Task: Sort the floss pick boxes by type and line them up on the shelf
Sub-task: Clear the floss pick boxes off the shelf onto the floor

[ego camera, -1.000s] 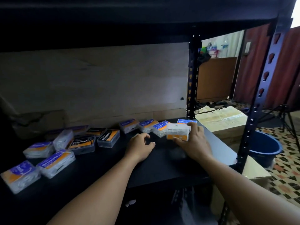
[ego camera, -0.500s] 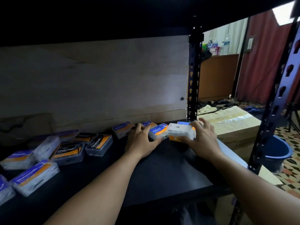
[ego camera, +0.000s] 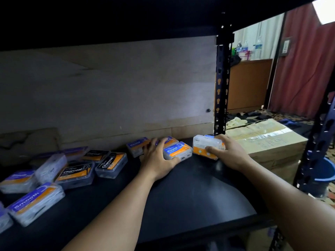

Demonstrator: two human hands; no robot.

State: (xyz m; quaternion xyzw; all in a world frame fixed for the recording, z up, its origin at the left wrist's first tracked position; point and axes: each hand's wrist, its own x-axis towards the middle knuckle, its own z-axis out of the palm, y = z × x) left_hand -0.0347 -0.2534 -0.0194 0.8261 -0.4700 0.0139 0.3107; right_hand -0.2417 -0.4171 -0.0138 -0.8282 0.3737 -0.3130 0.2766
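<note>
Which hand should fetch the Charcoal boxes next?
Left. The left hand rests against a Round box, nearer the Charcoal boxes; the right hand grips a tilted box farther right.

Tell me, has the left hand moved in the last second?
Yes. The left hand went away from the person, toward the back wall: from bare shelf short of the Round boxes to resting on them.

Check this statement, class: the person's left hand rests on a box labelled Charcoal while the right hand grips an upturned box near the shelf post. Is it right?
Not quite. The head view shows the left hand resting on a box labelled Round, not Charcoal; the Charcoal boxes lie further left, untouched. The right hand does grip an upturned box near the shelf post.
</note>
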